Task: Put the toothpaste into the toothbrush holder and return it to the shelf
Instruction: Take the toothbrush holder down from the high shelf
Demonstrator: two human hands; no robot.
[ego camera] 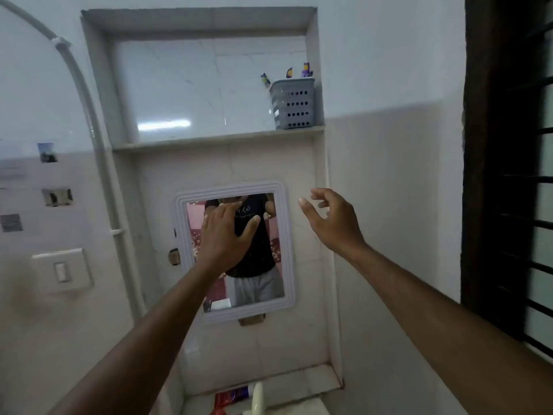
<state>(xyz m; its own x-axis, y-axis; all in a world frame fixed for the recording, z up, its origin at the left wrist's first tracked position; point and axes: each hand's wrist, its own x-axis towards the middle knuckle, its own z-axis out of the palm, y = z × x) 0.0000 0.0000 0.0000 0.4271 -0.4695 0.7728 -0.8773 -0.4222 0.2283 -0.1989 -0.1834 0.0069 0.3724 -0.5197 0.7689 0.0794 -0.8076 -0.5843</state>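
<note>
A grey perforated toothbrush holder [293, 104] stands at the right end of the recessed shelf [194, 142], with purple and yellow brush heads sticking out of its top. A red toothpaste tube [232, 398] lies on the low ledge at the bottom of the niche, partly hidden by a white tap. My left hand [226, 232] is raised in front of the mirror, fingers spread and empty. My right hand [329, 218] is up to the right of the mirror, fingers loosely curled and apart, holding nothing. Both hands are well below the holder.
A white-framed mirror [287, 244] hangs under the shelf. A white pipe [101, 163] runs down the left wall beside a switch plate [62, 269] and small stickers. A dark barred window frame [505, 163] fills the right edge. A white tap [257, 398] rises by the ledge.
</note>
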